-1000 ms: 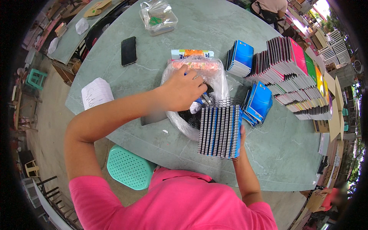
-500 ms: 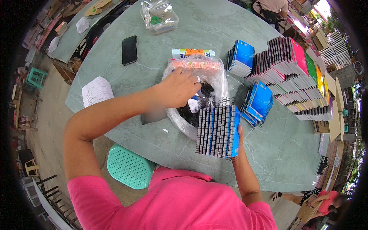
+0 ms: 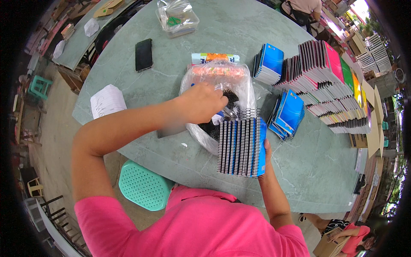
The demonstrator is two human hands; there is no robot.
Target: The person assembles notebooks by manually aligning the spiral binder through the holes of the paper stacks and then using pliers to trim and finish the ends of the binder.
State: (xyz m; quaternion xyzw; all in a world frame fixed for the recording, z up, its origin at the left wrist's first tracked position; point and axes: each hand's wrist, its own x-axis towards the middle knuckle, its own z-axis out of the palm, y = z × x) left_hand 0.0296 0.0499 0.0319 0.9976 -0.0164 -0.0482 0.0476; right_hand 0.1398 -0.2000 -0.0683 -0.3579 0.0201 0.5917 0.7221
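Head view: a bundle of notebooks (image 3: 242, 147) is held up above the near right part of the table (image 3: 162, 90), its spines turned toward the near left. Dark and grey wire coils are ranked along it in tight parallel rows, with blue strips between them and a glossy blue cover at the right. It is clamped by the right hand (image 3: 268, 150), whose thumb is pressed on that cover; the other fingers are hidden. Just beyond, a blue-handled tool (image 3: 220, 114) is gripped in the curled left hand (image 3: 204, 103) and mostly covered by it; whether its handles are squeezed cannot be told. Beneath lies a rounded, crinkled clear plastic bag (image 3: 247, 92) with dark, tangled-looking contents. To the right, a fanned blue pile (image 3: 290, 112) and long rows of coil-bound books (image 3: 332, 64) with pink, green and yellow covers are set. A flat black phone (image 3: 144, 55) and creased lined paper (image 3: 108, 101) are placed to the left. Compared with one second ago, the bundle has been shifted slightly left, and more of a co-worker is seen at the near right, by whom a cardboard box (image 3: 332, 244) is carried.
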